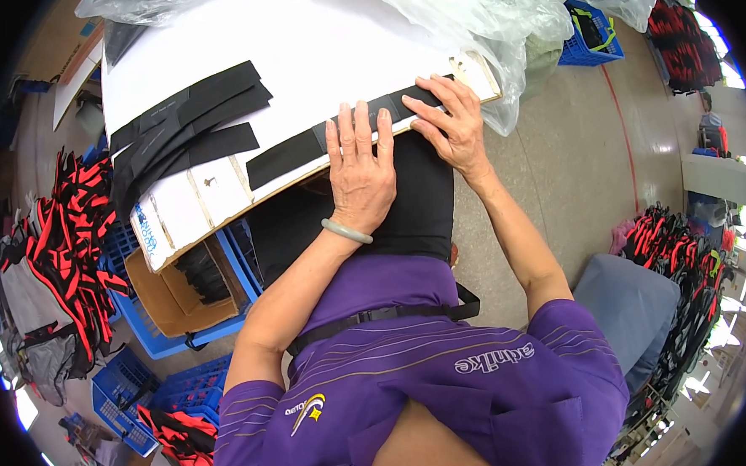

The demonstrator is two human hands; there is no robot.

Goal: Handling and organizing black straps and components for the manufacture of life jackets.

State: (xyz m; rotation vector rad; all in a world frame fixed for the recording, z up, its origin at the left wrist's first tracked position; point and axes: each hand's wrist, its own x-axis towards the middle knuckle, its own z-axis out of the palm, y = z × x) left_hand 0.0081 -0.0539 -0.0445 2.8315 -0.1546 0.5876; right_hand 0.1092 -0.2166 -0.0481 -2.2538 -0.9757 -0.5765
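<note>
We look straight down at a white board [321, 46], w/ a long black strip [289, 159] lying flat along its near edge, running diagonally up to the R. Our L hand [364, 183], w/ a pale bangle [348, 231] at the wrist, rests palm down on the strip's middle, fingers straight & close together, grasping nothing. Our R hand [452, 126] is over the strip's far R end, fingers spread & slightly bent, not clenched; we can't tell if the thumb presses the strip or just the board's edge.

Re progress: this strip looks laid out & smoothed, so we judge it mid-handling, b/c both hands are on it. Faint cross lines show on it; we can't tell if they're seams, folds or overlapping pcs. To the L on the same board, apart from the strip, a loose fanned pile of black strips [185, 116] hangs partly over the edge. Whether those are done or waiting, we can't tell, so the amt left is unclear.

Below the board, lower L, a cardboard box [152, 291] w/ dark pcs inside sits in a blue crate [155, 339]. Clear plastic sheeting [471, 13] bunches at the board's far R corner.
</note>
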